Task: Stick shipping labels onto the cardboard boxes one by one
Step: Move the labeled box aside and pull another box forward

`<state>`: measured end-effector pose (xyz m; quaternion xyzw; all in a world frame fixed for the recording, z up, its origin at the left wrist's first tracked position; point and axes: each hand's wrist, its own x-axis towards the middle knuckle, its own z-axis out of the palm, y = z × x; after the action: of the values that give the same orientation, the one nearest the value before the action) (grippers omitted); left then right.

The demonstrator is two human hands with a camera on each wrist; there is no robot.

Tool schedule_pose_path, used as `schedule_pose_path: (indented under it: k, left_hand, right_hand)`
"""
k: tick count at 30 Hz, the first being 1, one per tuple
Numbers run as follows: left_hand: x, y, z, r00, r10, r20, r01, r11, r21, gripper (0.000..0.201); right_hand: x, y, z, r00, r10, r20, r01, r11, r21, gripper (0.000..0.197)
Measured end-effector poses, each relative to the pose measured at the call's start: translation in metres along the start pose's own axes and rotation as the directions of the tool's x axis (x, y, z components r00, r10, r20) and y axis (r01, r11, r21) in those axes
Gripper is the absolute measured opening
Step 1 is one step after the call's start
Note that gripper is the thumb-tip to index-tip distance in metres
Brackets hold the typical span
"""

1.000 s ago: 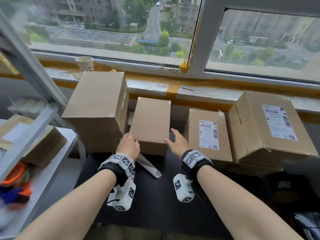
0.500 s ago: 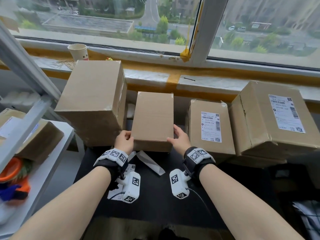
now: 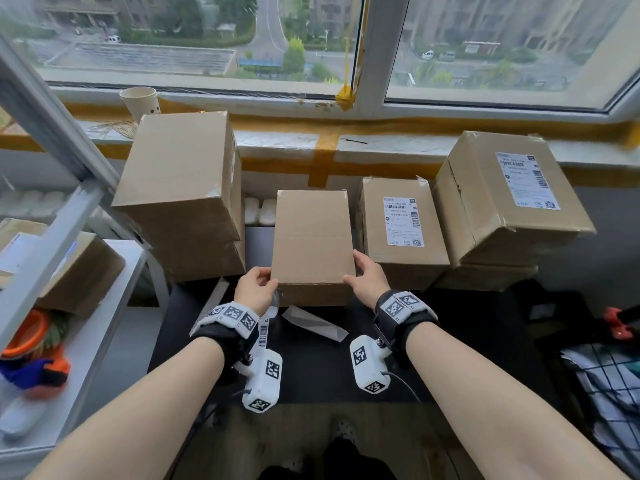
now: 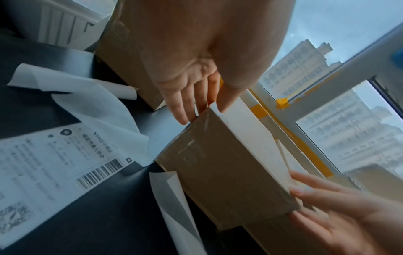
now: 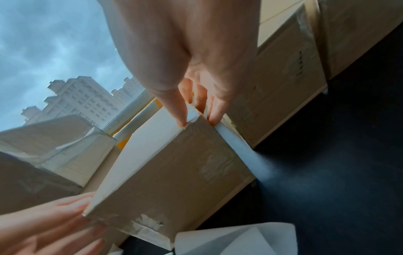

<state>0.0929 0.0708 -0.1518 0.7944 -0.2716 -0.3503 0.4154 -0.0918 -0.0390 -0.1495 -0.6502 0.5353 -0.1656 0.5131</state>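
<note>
both forearms reaching forward; left hand (image 3: 255,288) and right hand (image 3: 367,277) gripping near corners of unlabelled box (image 3: 311,244), thumbs on top, box sitting on dark worktop (image 3: 311,368) between bigger boxes.

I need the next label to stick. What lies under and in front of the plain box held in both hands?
Curled white backing paper pokes out from under the plain box; a printed shipping label lies on the black table. Anything further beneath is hidden.

plain unlabelled cardboard box (image 3: 311,237), flat on table
</note>
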Motion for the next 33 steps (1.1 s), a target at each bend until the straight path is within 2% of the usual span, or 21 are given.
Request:
schedule_pose_path:
  k: [5,9,11,13,15,22,29,33]
  left_hand:
    - [-0.01,0.009,-0.001,0.998,0.045,0.054,-0.055,0.977,0.206,0.038]
    - [-0.016,0.013,-0.009,0.99,0.084,0.111,-0.115,0.94,0.32,0.042]
    - [-0.02,0.012,-0.017,0.984,0.104,0.146,-0.159,0.881,0.445,0.044]
    - [-0.027,0.009,-0.026,0.977,0.134,0.167,-0.207,0.788,0.58,0.043]
    - [-0.033,0.003,-0.034,0.971,0.163,0.176,-0.24,0.716,0.655,0.041]
    - [-0.048,-0.036,-0.069,0.961,0.176,0.213,-0.276,0.629,0.727,0.036]
    - [-0.06,-0.089,-0.081,0.972,0.092,0.215,-0.223,0.64,0.735,0.034]
    - [-0.064,-0.117,-0.078,0.973,0.056,0.225,-0.206,0.656,0.727,0.03]
  right_hand:
    - [-0.005,-0.004,-0.004,1.0,-0.013,-0.025,0.008,0.984,-0.175,0.059]
    - [-0.013,-0.015,-0.005,0.997,-0.055,-0.052,0.032,0.931,-0.364,0.051]
    - [-0.018,-0.02,-0.001,0.993,-0.116,-0.035,0.09,0.894,-0.438,0.046]
    - [-0.024,-0.025,0.006,0.987,-0.161,0.013,0.145,0.848,-0.51,0.043]
    - [-0.032,-0.029,0.014,0.979,-0.192,0.07,0.198,0.804,-0.56,0.042]
    - [-0.064,-0.037,0.064,0.938,-0.259,0.232,0.348,0.713,-0.609,0.039]
    - [-0.084,-0.015,0.12,0.88,-0.243,0.408,0.464,0.621,-0.631,0.04]
    - [-0.084,0.01,0.146,0.866,-0.186,0.464,0.473,0.605,-0.64,0.04]
